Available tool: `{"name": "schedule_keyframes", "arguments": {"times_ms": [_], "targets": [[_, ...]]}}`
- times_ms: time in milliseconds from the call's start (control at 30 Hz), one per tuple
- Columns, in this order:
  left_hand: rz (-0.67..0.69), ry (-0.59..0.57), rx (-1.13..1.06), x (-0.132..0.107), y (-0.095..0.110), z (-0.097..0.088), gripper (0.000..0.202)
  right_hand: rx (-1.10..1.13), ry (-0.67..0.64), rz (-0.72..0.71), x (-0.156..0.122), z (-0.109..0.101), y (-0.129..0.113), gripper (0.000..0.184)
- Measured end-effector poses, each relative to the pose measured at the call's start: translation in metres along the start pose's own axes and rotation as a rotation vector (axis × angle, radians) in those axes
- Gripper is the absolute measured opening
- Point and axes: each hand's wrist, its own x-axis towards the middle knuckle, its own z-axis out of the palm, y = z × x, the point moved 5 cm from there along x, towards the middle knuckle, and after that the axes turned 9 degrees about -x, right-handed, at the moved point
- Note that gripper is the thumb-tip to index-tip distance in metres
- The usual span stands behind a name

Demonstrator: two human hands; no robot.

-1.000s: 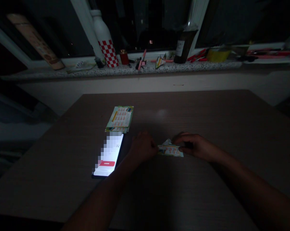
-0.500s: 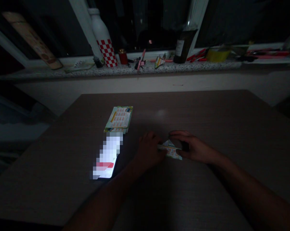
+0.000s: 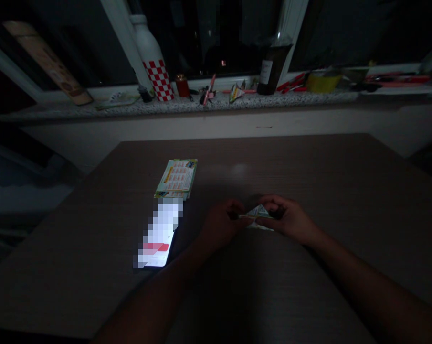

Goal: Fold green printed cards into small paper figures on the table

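A small piece of printed paper (image 3: 258,210), folded to a peak at its top, is between my two hands over the table. My left hand (image 3: 226,220) pinches its left side, thumb along the lower fold. On the other side my right hand (image 3: 286,217) grips it, with the thumb pressed on the front and curled fingers behind. Parts of the paper are covered by my fingers. To the left lies a stack of similar printed sheets (image 3: 178,177), flat on the table. A lit phone (image 3: 162,234) lies just in front of that stack, its screen partly blurred out.
The wooden table (image 3: 309,167) meets a wall below a granite windowsill (image 3: 216,109). On the sill stand a white bottle with red checks (image 3: 157,71), a dark bottle (image 3: 269,71), a red jar (image 3: 182,86), a folded paper shape (image 3: 236,92) and a yellow roll (image 3: 323,82).
The paper's lower flap, flat and showing print before, is now folded up or tilted under my thumbs. My right thumb has moved left toward the middle, and the left fingers have lifted slightly.
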Motion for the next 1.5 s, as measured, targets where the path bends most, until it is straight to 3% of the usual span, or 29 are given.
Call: {"name": "schedule_keyframes", "arguments": {"times_ms": [200, 333, 533, 867, 1033, 1333, 1500], "targets": [[0.007, 0.12, -0.293, 0.0, -0.003, -0.005, 0.032, 0.267, 0.128, 0.091, -0.002, -0.003, -0.006, 0.034], [0.089, 0.217, -0.225, -0.004, 0.005, -0.008, 0.015, 0.317, 0.19, 0.09, -0.003, -0.007, -0.008, 0.035], [0.091, 0.209, -0.107, -0.008, 0.015, -0.007, 0.014, 0.278, 0.202, 0.036, -0.005, -0.008, -0.011, 0.033], [-0.071, 0.1, -0.246, -0.001, 0.001, -0.002, 0.021, 0.095, 0.26, -0.027, -0.007, -0.01, -0.017, 0.026], [-0.058, 0.045, -0.22, -0.001, 0.003, -0.002, 0.014, 0.072, 0.262, -0.03, -0.007, -0.01, -0.019, 0.024], [-0.101, 0.013, -0.186, -0.002, 0.003, -0.001, 0.023, 0.076, 0.253, -0.03, -0.007, -0.011, -0.019, 0.025], [-0.019, 0.01, -0.111, -0.005, 0.007, 0.0, 0.028, 0.138, 0.221, -0.014, -0.006, -0.009, -0.02, 0.028]]}}
